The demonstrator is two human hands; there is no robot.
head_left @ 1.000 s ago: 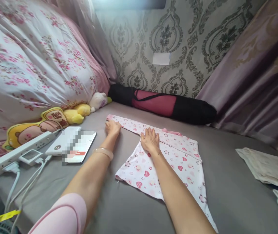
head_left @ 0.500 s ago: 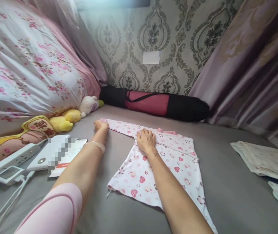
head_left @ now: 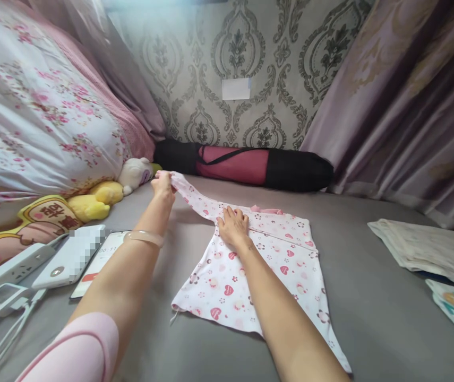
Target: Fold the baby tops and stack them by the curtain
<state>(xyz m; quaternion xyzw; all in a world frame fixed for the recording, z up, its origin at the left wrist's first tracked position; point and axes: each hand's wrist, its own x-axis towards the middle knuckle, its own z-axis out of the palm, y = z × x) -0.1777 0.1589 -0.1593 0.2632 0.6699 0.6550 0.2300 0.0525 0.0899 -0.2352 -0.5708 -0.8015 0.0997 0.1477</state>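
Note:
A small white shirt (head_left: 290, 286) with pink hearts and flowers lies spread on a grey sheet, its upper part folded over in a band. My left hand (head_left: 163, 187) pinches the cuff of the outstretched sleeve (head_left: 190, 196) and holds that end up off the sheet. On the shirt near the base of this sleeve, my right hand (head_left: 233, 227) rests flat with its fingers spread. A pink trim (head_left: 265, 210) shows along the shirt's far edge. My right forearm hides part of the shirt's middle.
A black and dark pink roll bag (head_left: 234, 165) lies along the wall. On the left are plush toys (head_left: 95, 200), a power strip (head_left: 15, 268), a white power bank (head_left: 67, 257) and a phone (head_left: 101, 260). Folded cloths (head_left: 429, 249) lie at the right.
My left hand has risen from the sheet, lifting the sleeve's end with it. My right hand stays on the shirt. The whole view has shifted slightly.

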